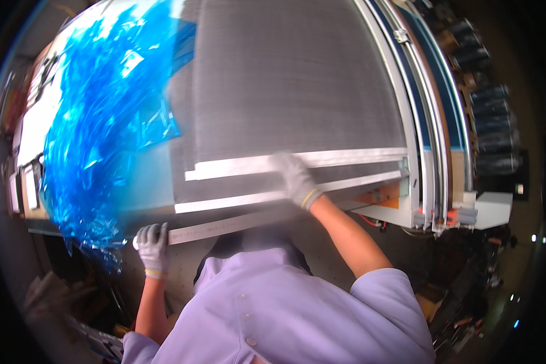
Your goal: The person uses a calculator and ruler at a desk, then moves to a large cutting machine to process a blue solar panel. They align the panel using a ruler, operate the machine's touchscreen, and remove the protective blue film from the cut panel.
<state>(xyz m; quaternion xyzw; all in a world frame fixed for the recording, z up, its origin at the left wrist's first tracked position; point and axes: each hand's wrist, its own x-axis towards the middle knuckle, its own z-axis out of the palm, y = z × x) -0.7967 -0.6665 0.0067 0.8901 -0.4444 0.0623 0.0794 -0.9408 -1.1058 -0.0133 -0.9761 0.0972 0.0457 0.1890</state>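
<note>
My left hand (153, 247), in a grey knit glove with a yellow-edged cuff, is closed around the left end of a long narrow pale strip (209, 230). The strip has small marks along it and runs along the table's near edge, in front of my body. My right hand (297, 181), gloved alike, lies palm down with outstretched fingers over the dark grey mesh sheet (291, 79). Its fingertips are blurred at a white band (352, 158) across the sheet. A second white band (230, 201) passes nearer to me, under that hand's wrist side.
A heap of crumpled blue plastic film (103, 115) covers the table's left side and hangs over the front edge. Metal rails (418, 109) run along the right side. Several black rolls (494, 127) stand beyond them. Cluttered shelving or floor items (467, 291) lie at lower right.
</note>
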